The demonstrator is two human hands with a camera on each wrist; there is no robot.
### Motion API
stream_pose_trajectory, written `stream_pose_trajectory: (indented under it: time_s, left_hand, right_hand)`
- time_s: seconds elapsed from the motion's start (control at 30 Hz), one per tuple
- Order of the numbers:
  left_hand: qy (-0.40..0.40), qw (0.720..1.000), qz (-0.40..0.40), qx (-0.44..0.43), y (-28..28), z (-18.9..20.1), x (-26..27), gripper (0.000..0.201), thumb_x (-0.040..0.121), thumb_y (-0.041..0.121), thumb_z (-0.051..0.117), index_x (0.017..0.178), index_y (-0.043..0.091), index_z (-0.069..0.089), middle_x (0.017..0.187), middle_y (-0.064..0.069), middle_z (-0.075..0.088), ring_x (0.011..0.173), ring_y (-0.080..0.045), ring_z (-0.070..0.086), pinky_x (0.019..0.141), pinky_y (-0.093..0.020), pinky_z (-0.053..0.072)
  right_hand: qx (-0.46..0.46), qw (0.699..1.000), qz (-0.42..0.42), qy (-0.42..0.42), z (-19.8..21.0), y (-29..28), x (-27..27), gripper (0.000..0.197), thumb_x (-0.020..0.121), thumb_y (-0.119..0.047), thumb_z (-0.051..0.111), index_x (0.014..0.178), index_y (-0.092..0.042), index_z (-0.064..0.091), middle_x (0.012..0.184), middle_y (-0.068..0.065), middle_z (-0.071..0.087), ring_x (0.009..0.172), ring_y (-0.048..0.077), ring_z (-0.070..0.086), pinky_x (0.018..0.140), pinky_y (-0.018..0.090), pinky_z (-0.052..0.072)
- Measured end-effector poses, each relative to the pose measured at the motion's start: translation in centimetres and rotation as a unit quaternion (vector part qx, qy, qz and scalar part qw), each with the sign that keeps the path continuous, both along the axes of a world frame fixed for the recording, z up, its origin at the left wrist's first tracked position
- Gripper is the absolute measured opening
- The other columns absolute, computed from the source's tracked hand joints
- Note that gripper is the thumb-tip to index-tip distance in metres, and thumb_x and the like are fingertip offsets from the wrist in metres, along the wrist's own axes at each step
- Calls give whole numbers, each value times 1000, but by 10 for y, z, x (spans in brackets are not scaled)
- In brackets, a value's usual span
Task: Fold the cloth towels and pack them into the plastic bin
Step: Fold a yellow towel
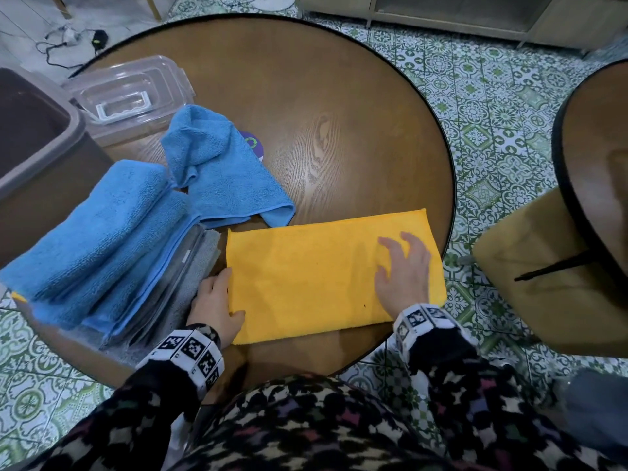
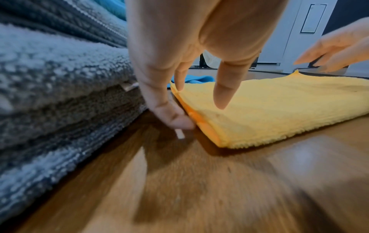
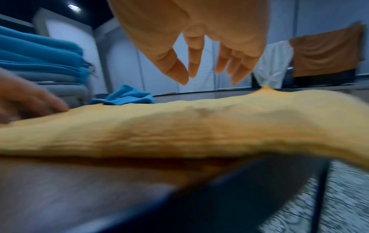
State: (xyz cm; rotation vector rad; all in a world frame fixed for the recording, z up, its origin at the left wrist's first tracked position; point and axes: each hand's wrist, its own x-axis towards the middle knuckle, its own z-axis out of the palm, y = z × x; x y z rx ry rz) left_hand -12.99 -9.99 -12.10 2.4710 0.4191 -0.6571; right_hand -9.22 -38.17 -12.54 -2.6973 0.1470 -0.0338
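Note:
A yellow towel [image 1: 306, 273], folded into a long rectangle, lies flat near the round table's front edge. My left hand [image 1: 221, 294] rests at its left short edge. In the left wrist view the thumb [image 2: 175, 119] touches the fold of the yellow towel [image 2: 279, 110] and the index finger hangs just above it. My right hand [image 1: 394, 260] hovers over the towel's right part with fingers spread, holding nothing; the right wrist view shows the right hand [image 3: 209, 82] clear of the yellow towel [image 3: 179, 126]. A clear plastic bin [image 1: 195, 239] at the left holds folded blue towels [image 1: 95, 232] over grey ones [image 1: 204, 256].
A crumpled blue towel [image 1: 217, 168] lies behind the yellow one, partly over a purple disc [image 1: 253, 144]. The bin's clear lid [image 1: 125, 93] sits at the back left beside a brown tub [image 1: 34, 130]. A stool [image 1: 530, 277] and a second table [image 1: 598, 164] stand to the right.

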Motion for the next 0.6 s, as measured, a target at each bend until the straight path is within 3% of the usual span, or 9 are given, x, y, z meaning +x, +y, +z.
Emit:
stream_pose_trajectory:
  time_s: [0.1,0.2,0.3,0.4,0.47,0.6]
  left_hand:
    - [17,1000,22,2,-3,5,1,82,82,9,63,147,22,15,135,-18,35,110,-34,50,93,-39,42]
    - [49,998,41,-8,0,5,3,84,81,7,62,147,22,11,104,-13,56,91,-29,56,71,-34,47]
    - [61,996,58,-8,1,6,3,80,85,18,63,147,14,12,93,-6,57,87,-23,55,73,-30,44]
    - [64,995,75,-19,2,3,2,65,85,24,65,137,8,29,77,0,52,75,-17,52,68,-28,40]
    - [76,993,84,-36,2,2,5,47,86,21,63,125,6,41,72,-1,51,69,-16,50,61,-29,38]
    - [-24,983,142,-111,4,-2,11,25,85,14,61,107,5,54,71,-6,52,72,-26,52,68,-34,41]
  right_hand:
    - [79,983,149,79,2,27,-11,29,92,-8,49,120,-13,57,120,7,47,107,22,48,87,26,40]
    - [122,955,206,176,4,46,-18,23,97,-13,42,111,-15,59,109,5,56,89,19,54,79,30,44]
    - [116,966,150,178,3,42,-20,21,96,-14,42,107,-15,60,103,2,55,86,19,55,76,28,44]
    - [114,977,75,164,-1,19,-22,18,95,-11,44,103,-14,60,84,-5,48,69,9,48,61,20,36]
    - [114,977,40,174,-2,6,-25,18,94,-9,46,102,-12,62,81,-4,49,68,10,47,61,21,34]
    - [163,967,-41,190,-1,-3,-25,17,94,-10,48,100,-14,63,78,-9,55,69,9,53,59,20,42]
